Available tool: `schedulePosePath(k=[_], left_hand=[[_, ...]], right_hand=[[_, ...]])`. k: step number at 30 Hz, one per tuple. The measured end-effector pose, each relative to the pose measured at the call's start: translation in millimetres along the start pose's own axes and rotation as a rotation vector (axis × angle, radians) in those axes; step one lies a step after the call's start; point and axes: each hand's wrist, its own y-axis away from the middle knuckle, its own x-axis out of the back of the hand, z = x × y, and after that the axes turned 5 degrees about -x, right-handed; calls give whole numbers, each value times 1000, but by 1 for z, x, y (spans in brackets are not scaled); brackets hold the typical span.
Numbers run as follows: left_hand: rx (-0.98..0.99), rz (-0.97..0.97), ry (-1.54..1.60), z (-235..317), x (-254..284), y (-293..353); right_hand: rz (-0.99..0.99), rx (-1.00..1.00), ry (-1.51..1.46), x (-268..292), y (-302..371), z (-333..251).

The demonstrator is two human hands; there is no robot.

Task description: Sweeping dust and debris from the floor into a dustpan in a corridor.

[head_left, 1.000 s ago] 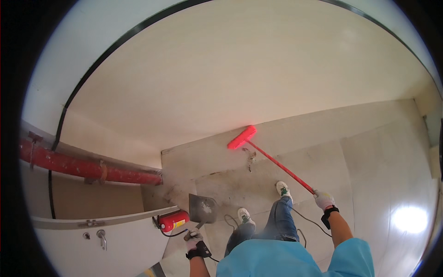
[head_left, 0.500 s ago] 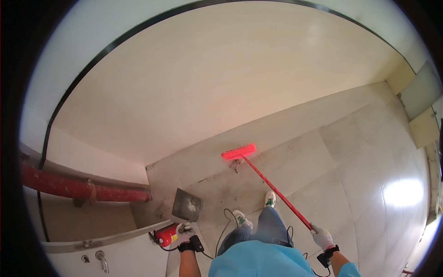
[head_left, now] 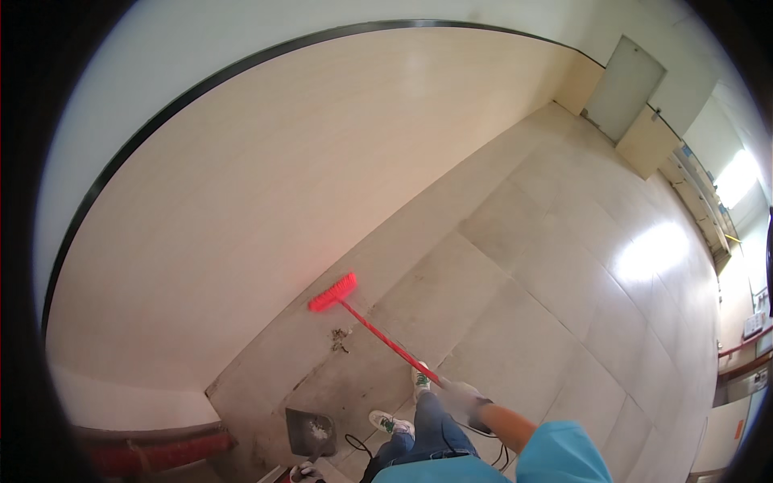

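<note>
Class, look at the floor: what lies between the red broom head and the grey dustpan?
In the head view, a small clump of dark debris lies on the dusty tiled floor between the broom head and the dustpan; otherwise only dusty tile.

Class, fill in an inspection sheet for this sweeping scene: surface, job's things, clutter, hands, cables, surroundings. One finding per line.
Surface: pale tiled floor, glossy, with glare patches at right; duller and dusty near the wall.
Job's things: red broom, head on the floor by the wall base; grey dustpan holding some whitish debris.
Clutter: small debris pile beside the broom head.
Hands: right hand, gloved, grips the broom handle; left hand barely in view at the lower edge, grip unclear.
Cables: thin dark cable near the shoes.
Surroundings: beige wall; grey door far right; red pipe low left.
</note>
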Motion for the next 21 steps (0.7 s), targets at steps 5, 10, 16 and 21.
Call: schedulePosePath(k=[5,10,16,21], left_hand=[[-7,-15,-26,26,41,-23],[-644,64,-614,9,92,-33],[-578,258,122,-109,-9,-1],[-587,264,215,-57,-40,-4]], right_hand=[[24,-102,124,-49,66,89],[23,-200,285,36,154,93],[48,79,387,89,99,73],[138,289,494,25,-28,-51]])
